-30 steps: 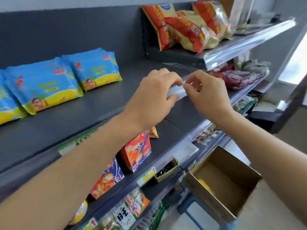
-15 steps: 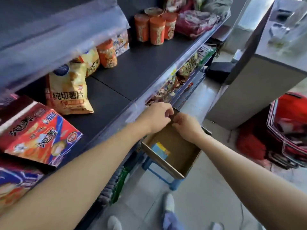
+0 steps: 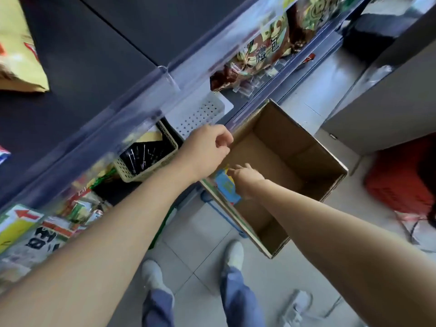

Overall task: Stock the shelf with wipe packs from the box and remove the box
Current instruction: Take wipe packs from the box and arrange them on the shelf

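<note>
Nearest, the person's white shoes (image 3: 236,253) stand on the pale tiled floor (image 3: 193,232). Just beyond them the right grip (image 3: 246,181) is down inside the cardboard box (image 3: 306,147), with its fingers laid over the wipe pack (image 3: 225,187). I cannot tell whether they have closed on it, because the hand hides much of the pack.

The pack is blue with a yellow patch and lies against the box's near-left wall. It is the only one visible; the rest of the box shows bare brown card.

To lift it well, I would slip the thumb under the pack's edge, pinch across its flat face, and draw it straight up clear of the rim, since soft film may slip.

The left grip (image 3: 207,147) is loosely curled with nothing visible in it, and it hangs at the box's left rim, where it could steady the card. Far left lies the dark shelf (image 3: 94,79).
</note>
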The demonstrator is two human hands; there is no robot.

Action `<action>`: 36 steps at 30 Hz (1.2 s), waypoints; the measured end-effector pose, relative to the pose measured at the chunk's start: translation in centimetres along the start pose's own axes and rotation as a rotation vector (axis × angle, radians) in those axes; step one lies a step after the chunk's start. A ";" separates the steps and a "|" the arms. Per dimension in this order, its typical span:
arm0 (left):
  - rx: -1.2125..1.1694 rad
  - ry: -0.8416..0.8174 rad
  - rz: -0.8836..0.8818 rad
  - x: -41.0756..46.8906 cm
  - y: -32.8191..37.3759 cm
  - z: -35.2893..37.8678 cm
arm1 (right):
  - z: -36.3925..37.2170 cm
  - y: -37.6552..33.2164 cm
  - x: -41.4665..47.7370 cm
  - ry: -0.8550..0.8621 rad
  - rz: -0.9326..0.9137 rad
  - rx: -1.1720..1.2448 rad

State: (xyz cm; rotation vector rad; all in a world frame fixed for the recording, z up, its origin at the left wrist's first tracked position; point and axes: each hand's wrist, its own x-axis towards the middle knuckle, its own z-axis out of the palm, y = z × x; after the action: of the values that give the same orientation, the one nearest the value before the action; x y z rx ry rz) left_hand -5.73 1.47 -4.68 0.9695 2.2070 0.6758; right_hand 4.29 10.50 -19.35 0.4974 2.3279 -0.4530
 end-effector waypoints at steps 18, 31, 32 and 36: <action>0.005 -0.021 -0.070 1.8 -4.6 2.0 | 1.9 3.4 7.2 0.091 0.053 -0.233; -0.014 0.101 0.236 -4.3 10.2 -10.0 | -17.0 0.4 -12.6 0.308 0.100 0.352; -0.016 0.124 0.275 -5.4 11.5 -11.5 | -18.8 -0.6 -14.9 0.338 0.073 0.386; -0.013 0.244 0.457 -10.7 16.1 -17.2 | -25.8 -5.2 -25.1 0.508 -0.055 0.520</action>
State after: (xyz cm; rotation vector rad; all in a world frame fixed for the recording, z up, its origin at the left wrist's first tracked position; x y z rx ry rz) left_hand -5.00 -0.61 21.11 1.4731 2.1932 1.0605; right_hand 4.33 12.02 16.98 0.8771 2.7023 -1.0764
